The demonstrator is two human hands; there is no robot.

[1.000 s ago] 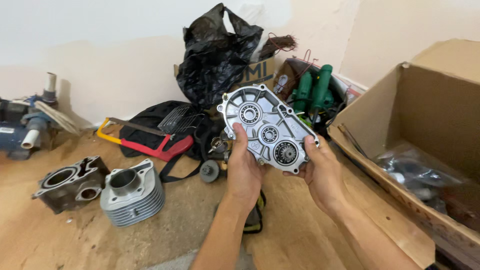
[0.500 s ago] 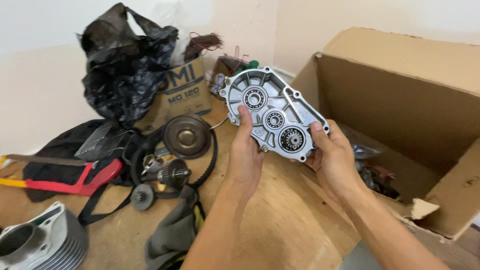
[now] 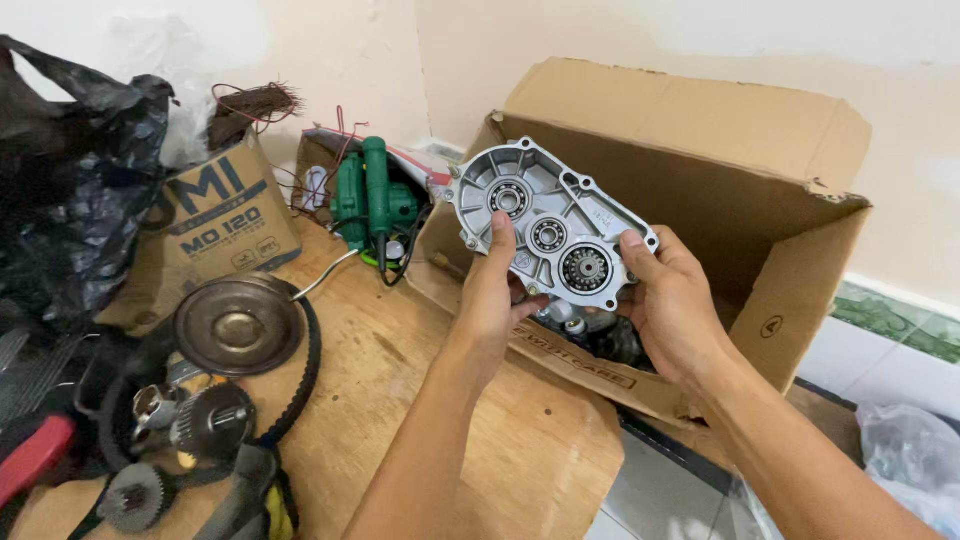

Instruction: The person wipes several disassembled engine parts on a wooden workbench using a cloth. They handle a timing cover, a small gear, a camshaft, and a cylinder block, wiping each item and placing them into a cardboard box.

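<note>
Hands hold a silver cast-metal gear cover [image 3: 550, 232] up between them, over the open mouth of a large cardboard box [image 3: 800, 200] that lies on its side. The left hand [image 3: 495, 295] has its grip closed on the cover's lower left edge, thumb laid up across the face near a bearing; the right hand [image 3: 675, 305] has its grip closed on the lower right corner, thumb on the rim. The cover's inner side faces the camera — three round bearing seats in a row, bolt lugs around the outline. It is tilted, left end higher. Dark metal parts [image 3: 600, 335] sit in the box just below it. On the wooden table [image 3: 400, 400] to the left lie a round metal pulley plate [image 3: 238, 325] ringed by a black drive belt [image 3: 305, 370], and a toothed gear cluster [image 3: 205, 420]. Farther back stand a green power tool [image 3: 375, 200], a smaller printed carton [image 3: 215, 225] and a black plastic bag [image 3: 70, 180] — all well apart from the hands
</note>
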